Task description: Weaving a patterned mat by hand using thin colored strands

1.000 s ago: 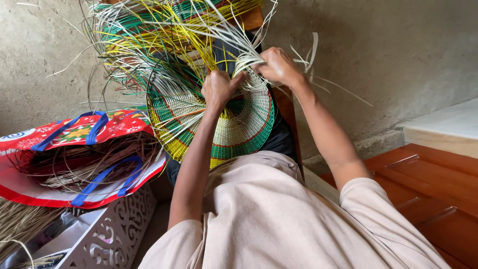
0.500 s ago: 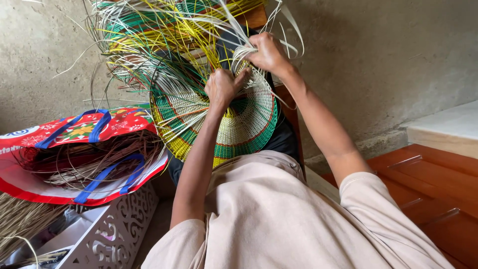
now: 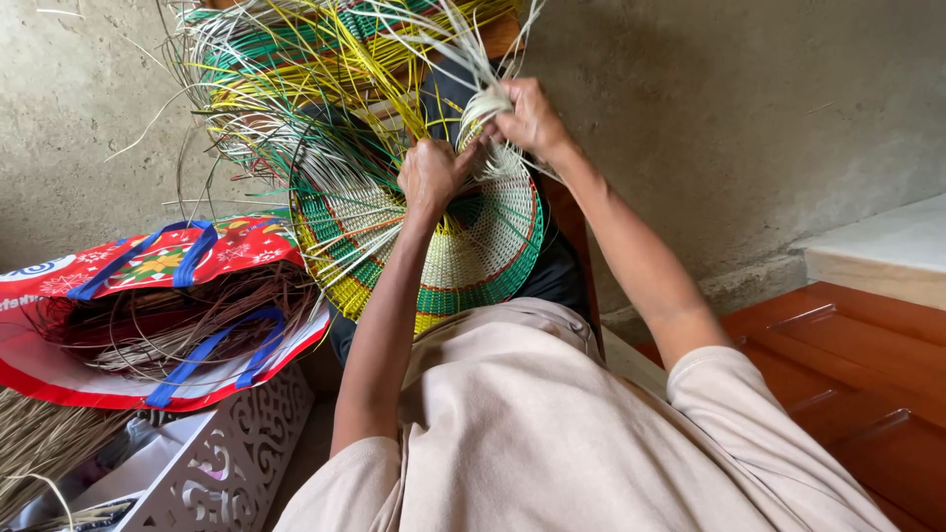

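Head view, looking down over a beige shirt [image 3: 552, 433], and both hands are up at the woven disc [image 3: 463, 246], which rests on the person's lap and leans away toward the concrete wall [image 3: 749, 118]. The left hand [image 3: 429, 177] presses on the disc near its centre, fingers curled shut on the weave to steady it. The right hand [image 3: 527, 118] is at the upper edge of the disc, pinched tight on a bundle of pale strips [image 3: 483, 103]. Loose strands [image 3: 296, 69] in yellow, green and white fan out from the rim in every direction.

The disc looks light and springy, the woven part fairly firm, the free ends thin and whippy, likely to kink if bent sharply. The best hold seems to be on the tight weave, one strip at a time near its root.

At the left, a red bag with blue handles [image 3: 148, 296] holds brown fibres and sits on a white cut-out box [image 3: 217, 453]. Wooden steps [image 3: 847, 365] run down the right.
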